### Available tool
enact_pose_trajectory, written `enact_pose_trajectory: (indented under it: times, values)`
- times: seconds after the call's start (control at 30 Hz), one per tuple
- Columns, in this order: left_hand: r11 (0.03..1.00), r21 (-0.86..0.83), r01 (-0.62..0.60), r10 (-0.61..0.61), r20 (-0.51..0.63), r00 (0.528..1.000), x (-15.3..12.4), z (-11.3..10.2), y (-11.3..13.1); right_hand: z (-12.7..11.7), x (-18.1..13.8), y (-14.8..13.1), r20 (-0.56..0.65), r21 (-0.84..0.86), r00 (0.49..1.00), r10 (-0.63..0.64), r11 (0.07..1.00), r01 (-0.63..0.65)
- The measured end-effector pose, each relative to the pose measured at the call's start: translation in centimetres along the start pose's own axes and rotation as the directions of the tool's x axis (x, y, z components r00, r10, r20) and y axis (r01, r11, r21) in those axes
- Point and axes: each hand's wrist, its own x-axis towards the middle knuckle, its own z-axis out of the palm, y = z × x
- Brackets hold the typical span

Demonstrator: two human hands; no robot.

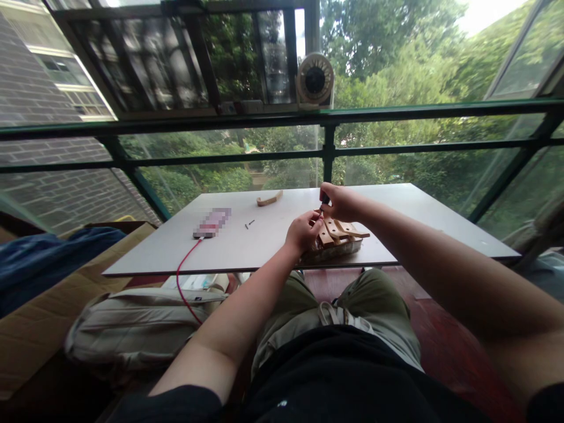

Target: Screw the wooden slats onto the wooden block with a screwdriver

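Note:
A wooden assembly of several curved slats [341, 231] lies on the pale table [229, 244] near its front edge. My left hand [302, 231] rests at the assembly's left end, fingers pinched together on something too small to make out. My right hand [339, 201] is just above the assembly, closed round a dark-handled tool [325, 200] that points down at the wood. The tool's tip is hidden between my hands.
A loose curved wooden piece [269, 199] lies at the table's far side. Two small screws [249, 224] sit mid-table. A blurred flat device [213, 222] with a red cable [183, 276] lies left. A grey bag [136, 326] and a cardboard box [39, 323] stand on the floor left; a glass railing [326, 158] runs behind.

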Motion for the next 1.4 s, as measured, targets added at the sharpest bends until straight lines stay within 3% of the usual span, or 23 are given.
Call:
enact_pose_trajectory:
  times: [0.77,1.0,1.4]
  values:
    - [0.997,-0.074,0.017,-0.022,-0.071,0.997,-0.1,-0.1,-0.5,-0.4,0.5,-0.4,0.071,-0.019,0.996,0.053,0.998,-0.052]
    - [0.996,-0.080,0.029,-0.035,-0.067,0.997,-0.1,-0.1,-0.4,-0.5,0.6,-1.3,0.100,-0.015,0.995,-0.010,1.000,0.011]
    - [0.998,-0.065,0.007,-0.010,-0.049,0.999,0.0,0.1,-0.9,0.6,0.3,-2.1,0.015,-0.017,0.999,-0.050,0.999,0.050]
